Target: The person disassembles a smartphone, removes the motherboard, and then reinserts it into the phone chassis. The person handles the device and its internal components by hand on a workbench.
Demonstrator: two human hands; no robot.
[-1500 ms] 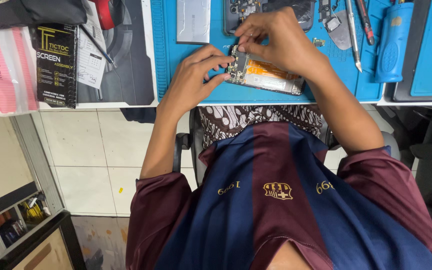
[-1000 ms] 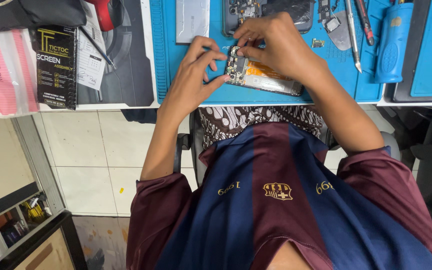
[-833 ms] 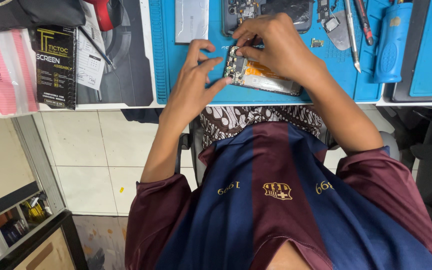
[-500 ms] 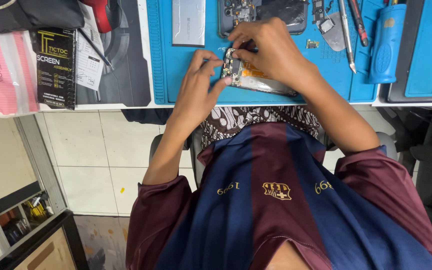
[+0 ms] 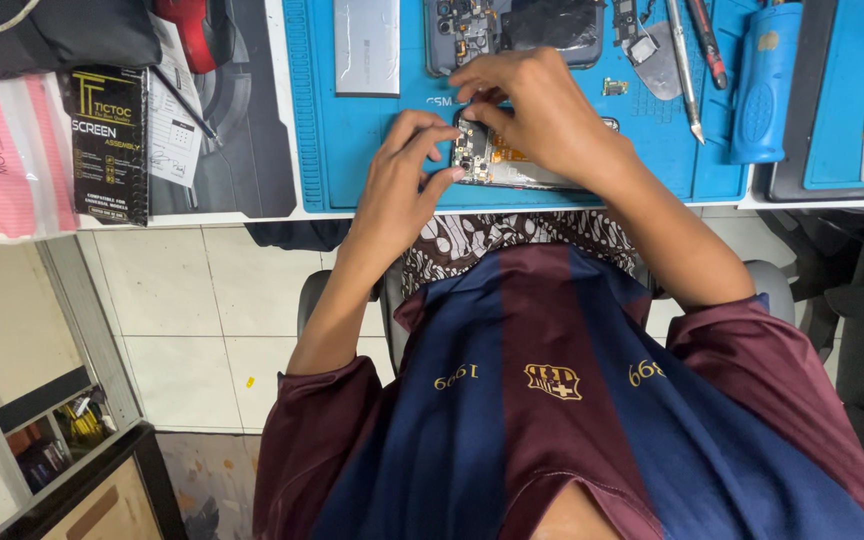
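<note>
Blue mat point(image 5: 352, 150) on white bench; both hands' grip pinching opened phone point(image 5: 497, 160); tiled floor below.

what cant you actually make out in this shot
Head view only:
- Opened phone: mostly covered by the right hand; what its fingers pinch is hidden.
- Left hand: fingertips touch the phone's edge; any small part there is too tiny.
- Second opened phone: cut off by the top edge.
</note>
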